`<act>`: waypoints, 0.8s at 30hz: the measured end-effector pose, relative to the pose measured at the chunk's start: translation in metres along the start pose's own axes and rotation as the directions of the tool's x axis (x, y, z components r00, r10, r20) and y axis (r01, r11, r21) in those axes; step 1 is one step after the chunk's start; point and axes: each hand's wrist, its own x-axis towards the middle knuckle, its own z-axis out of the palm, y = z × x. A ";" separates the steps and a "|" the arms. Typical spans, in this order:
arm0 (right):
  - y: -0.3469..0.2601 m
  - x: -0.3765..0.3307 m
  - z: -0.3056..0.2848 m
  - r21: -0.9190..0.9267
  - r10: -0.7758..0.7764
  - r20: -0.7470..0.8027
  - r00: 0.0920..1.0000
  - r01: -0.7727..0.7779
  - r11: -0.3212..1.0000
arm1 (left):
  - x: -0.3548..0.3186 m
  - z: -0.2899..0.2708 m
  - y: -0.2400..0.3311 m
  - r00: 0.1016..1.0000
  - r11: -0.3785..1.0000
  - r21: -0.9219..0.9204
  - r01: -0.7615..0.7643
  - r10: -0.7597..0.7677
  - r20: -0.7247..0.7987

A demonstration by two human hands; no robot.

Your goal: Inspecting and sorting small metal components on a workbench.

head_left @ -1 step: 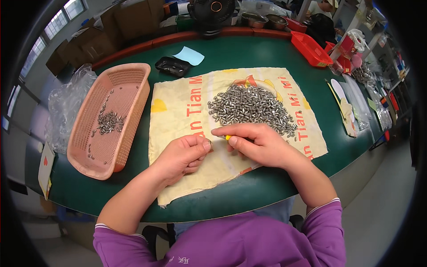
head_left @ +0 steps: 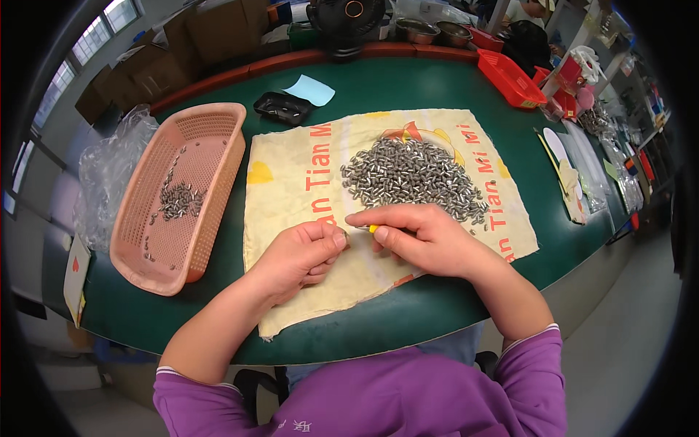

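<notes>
My left hand [head_left: 302,255] is closed in a pinch over the cloth. What sits between its thumb and fingertips is too small and hidden to name. Facing it, my right hand [head_left: 422,237] grips a small yellow-handled tool [head_left: 373,228] whose thin metal tip points toward the left fingertips. The right index finger stretches along above the tip. Just beyond both hands lies a heap of small silvery metal pieces [head_left: 408,175] on a cream printed cloth [head_left: 291,175]. To the left, a pink perforated plastic basket [head_left: 233,156] holds a smaller cluster of similar metal pieces [head_left: 182,201].
The green table [head_left: 422,84] carries a black tray [head_left: 284,109], a light blue sheet [head_left: 312,89] and a red tray [head_left: 510,80]. Crumpled clear plastic [head_left: 109,175] lies left of the basket. A fan [head_left: 348,18] stands at the back. Another person [head_left: 526,13] sits far right.
</notes>
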 end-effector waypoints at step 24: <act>0.016 0.006 0.005 -0.023 -0.100 -0.122 0.987 0.098 0.995 | -0.004 0.006 -0.001 0.997 0.999 -0.005 -0.036 0.035 -0.075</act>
